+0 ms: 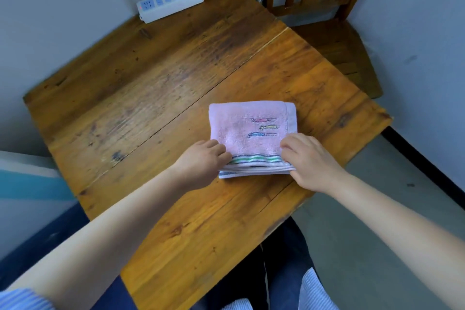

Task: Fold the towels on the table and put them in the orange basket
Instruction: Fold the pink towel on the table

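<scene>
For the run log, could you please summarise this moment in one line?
pink towel: folded, on table | left hand, right hand: gripping near corners | basket: unseen

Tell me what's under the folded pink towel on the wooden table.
The folded pink towel lies flat on the wooden table; only its own stacked layers show at the near edge. Anything beneath is covered.

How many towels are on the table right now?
1. The pink towel, folded, lies near the table's right front edge, with the left hand and right hand on its near corners. No other towel shows; the orange basket is out of view.
</scene>
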### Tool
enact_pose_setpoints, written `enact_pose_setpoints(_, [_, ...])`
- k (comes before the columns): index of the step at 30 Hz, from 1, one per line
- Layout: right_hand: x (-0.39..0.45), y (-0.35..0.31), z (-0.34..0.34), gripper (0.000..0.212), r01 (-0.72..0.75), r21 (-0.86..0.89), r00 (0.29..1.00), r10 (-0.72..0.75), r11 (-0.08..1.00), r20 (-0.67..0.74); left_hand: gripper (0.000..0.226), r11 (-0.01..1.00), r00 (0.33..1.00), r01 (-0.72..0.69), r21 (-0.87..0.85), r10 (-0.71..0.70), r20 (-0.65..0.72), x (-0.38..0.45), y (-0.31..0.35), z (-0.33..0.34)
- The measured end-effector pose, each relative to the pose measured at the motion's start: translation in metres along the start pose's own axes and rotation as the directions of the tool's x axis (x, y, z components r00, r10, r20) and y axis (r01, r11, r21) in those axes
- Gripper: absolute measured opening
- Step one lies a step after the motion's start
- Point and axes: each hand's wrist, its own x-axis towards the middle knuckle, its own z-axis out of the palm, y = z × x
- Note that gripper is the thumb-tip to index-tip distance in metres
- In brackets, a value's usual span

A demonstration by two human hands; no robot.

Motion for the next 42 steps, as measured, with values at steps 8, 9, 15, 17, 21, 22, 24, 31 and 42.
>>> enact_pose_setpoints(8, [-0.023, -0.006, 0.032, 0.042, -0.034, -0.097, 0.995, 0.043, 0.995, 0.086, 0.041, 0.993, 0.992, 0.118, 0.018, -0.117, -0.037, -0.011, 0.019, 0.048])
enact_pose_setpoints(9, [-0.026, -0.004, 0.032, 0.044, -0.029, -0.109, 0.994, 0.041, 0.994, 0.105, 0.041, 0.992, 0.991, 0.126, -0.002, -0.126, -0.044, -0.012, 0.02, 0.049])
enact_pose_setpoints(15, [0.001, 0.011, 0.012, 0.035, -0.018, -0.039, 0.999, 0.017, 0.999, -0.038, 0.015, 0.969, 0.947, 0.153, -0.196, -0.2, -0.25, -0.007, 0.014, 0.035])
enact_pose_setpoints(17, [0.028, 0.01, 0.006, 0.027, -0.063, -0.039, 0.989, 0.057, 0.997, -0.135, 0.033, 0.934, 0.855, 0.218, -0.282, -0.322, -0.407, 0.01, 0.009, 0.026])
enact_pose_setpoints(21, [0.076, 0.004, 0.017, 0.043, -0.254, -0.003, 0.967, 0.254, 0.967, 0.018, 0.042, 0.76, 0.7, 0.508, -0.406, -0.638, -0.32, 0.057, 0.001, 0.017])
enact_pose_setpoints(22, [0.081, 0.003, 0.025, 0.047, -0.301, 0.008, 0.949, 0.299, 0.954, 0.096, 0.049, 0.711, 0.7, 0.567, -0.416, -0.682, -0.212, 0.063, 0.0, 0.023])
enact_pose_setpoints(24, [0.082, 0.007, 0.041, 0.052, -0.292, -0.038, 0.936, 0.294, 0.956, 0.192, 0.057, 0.636, 0.682, 0.635, -0.438, -0.728, -0.068, 0.069, 0.001, 0.045])
enact_pose_setpoints(31, [0.065, 0.041, 0.043, 0.082, -0.221, -0.137, 0.925, 0.252, 0.966, 0.283, 0.063, 0.566, 0.628, 0.683, -0.461, -0.778, -0.023, 0.069, 0.006, 0.081])
enact_pose_setpoints(42, [0.078, 0.051, 0.026, 0.061, -0.309, -0.172, 0.864, 0.352, 0.935, 0.359, 0.064, 0.324, 0.479, 0.76, -0.563, -0.865, 0.149, 0.049, 0.026, 0.069])
